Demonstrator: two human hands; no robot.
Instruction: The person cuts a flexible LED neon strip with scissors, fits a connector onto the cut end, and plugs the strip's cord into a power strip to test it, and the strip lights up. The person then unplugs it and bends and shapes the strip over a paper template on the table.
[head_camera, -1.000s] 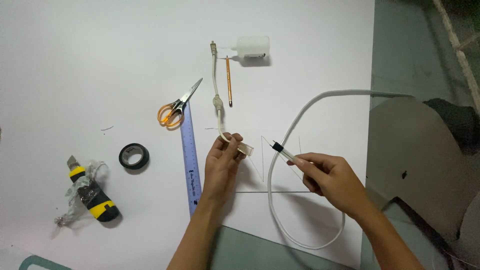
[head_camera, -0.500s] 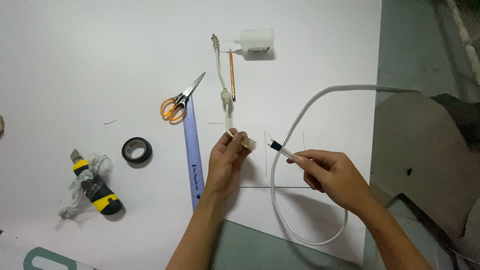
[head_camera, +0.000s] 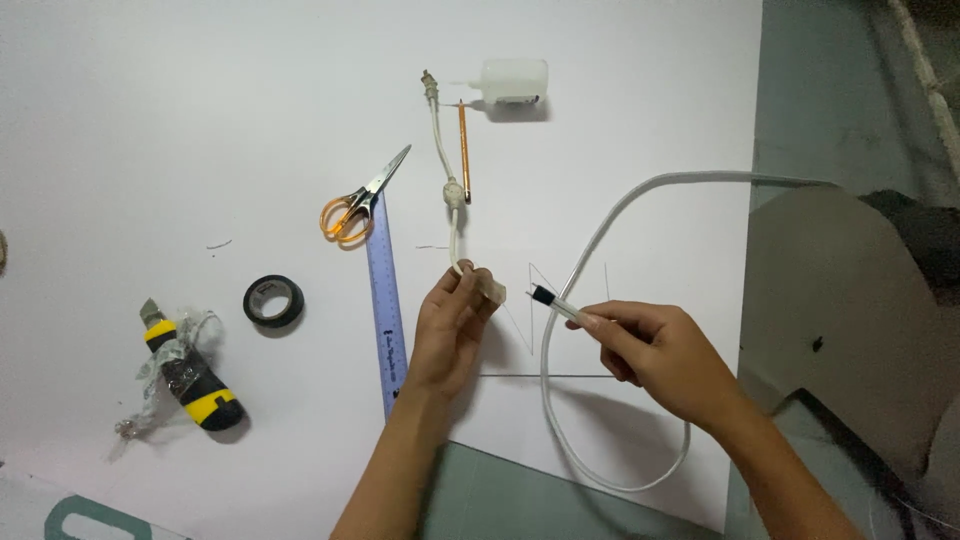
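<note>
My left hand (head_camera: 452, 325) pinches the near end of a short white cord (head_camera: 446, 160) that runs up to a small plug at the top, with a scrap of pale tape at my fingertips. My right hand (head_camera: 655, 352) grips the black-tipped end of a thick white cable (head_camera: 600, 235), its tip pointing left toward my left hand. The cable loops below my right hand and sweeps off the right edge of the white sheet (head_camera: 150, 130). The two cord ends are a few centimetres apart.
On the sheet lie orange-handled scissors (head_camera: 358, 205), a blue ruler (head_camera: 385, 300), a black tape roll (head_camera: 273, 301), a yellow-black utility knife (head_camera: 190, 380) in crumpled plastic, an orange pencil (head_camera: 464, 150) and a white bottle (head_camera: 512, 80). Brown cardboard (head_camera: 850, 300) lies at the right.
The view has shifted slightly, so everything sits a little lower and further right in the picture. Both hands keep their grips, and the cord ends stay about as far apart.
</note>
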